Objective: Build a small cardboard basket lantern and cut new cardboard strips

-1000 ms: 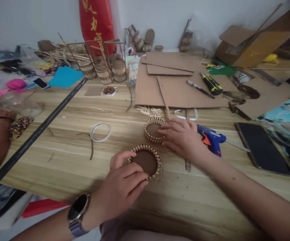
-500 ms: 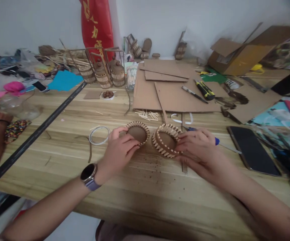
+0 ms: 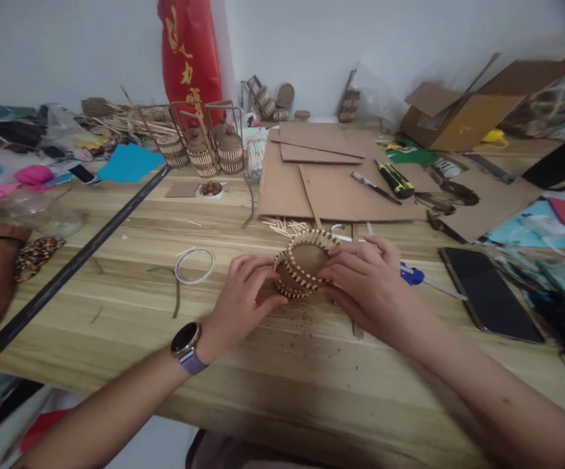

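the left hand pinches the lower tray, round and edged with short sticks, between thumb and fingers. the right hand grips the right edge of the upper tray, which tilts and overlaps the lower tray. both sit mid-tabletop. just beyond the right hand is a blue tool, partly hidden, then a black phone. a white ring lies left of the left hand; farther back stand 3 handled baskets.
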The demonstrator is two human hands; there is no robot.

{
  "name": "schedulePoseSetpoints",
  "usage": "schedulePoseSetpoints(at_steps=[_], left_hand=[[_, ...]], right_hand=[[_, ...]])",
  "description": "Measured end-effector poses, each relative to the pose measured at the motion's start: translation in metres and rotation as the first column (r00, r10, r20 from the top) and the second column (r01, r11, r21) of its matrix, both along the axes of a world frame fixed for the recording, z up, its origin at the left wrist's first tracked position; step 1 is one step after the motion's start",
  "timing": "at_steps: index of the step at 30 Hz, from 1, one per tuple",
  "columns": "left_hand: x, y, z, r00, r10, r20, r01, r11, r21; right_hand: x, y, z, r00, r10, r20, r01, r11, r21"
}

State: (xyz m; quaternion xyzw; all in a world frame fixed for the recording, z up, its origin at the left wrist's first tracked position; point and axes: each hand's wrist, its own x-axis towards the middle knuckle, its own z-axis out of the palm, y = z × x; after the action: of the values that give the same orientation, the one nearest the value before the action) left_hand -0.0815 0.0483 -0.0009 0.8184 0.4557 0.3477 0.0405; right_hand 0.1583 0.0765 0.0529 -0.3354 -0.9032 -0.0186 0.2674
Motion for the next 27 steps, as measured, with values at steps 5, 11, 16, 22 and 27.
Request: schedulePoseSetpoints(at_steps=[5, 11, 16, 22, 27], left_hand=[[-0.006, -0.007, 0.001, 0.991, 0.086, 0.101, -0.089, 0.996, 0.027], [0.006, 0.009, 0.017, 0.985, -0.009, -0.171, 0.022, 0.997, 0.074], [0.009, 0.017, 0.03, 0.983, -0.021, -0.18, 0.035, 0.997, 0.072], [-0.017, 0.029, 0.046, 0.981, 0.153, -0.118, -0.129, 0.973, 0.191], [-0.035, 0.05, 0.021, 0.952, 0.22, -0.213, -0.196, 0.972, 0.13]], right_hand=[[-0.023, 0.012, -0.013, 0.999, 0.011, 0.052, -0.012, 1.0, 0.019], [-0.021, 0.006, -0.014, 1.0, -0.004, 0.009, 0.004, 1.0, 0.011], [0.048, 0.002, -0.018, 0.918, -0.394, -0.048, 0.387, 0.915, -0.113], [0.114, -0.007, -0.05, 0.644, -0.709, 0.287, 0.76, 0.55, -0.346], [0.098, -0.014, -0.048, 0.629, -0.693, 0.352, 0.767, 0.482, -0.423]])
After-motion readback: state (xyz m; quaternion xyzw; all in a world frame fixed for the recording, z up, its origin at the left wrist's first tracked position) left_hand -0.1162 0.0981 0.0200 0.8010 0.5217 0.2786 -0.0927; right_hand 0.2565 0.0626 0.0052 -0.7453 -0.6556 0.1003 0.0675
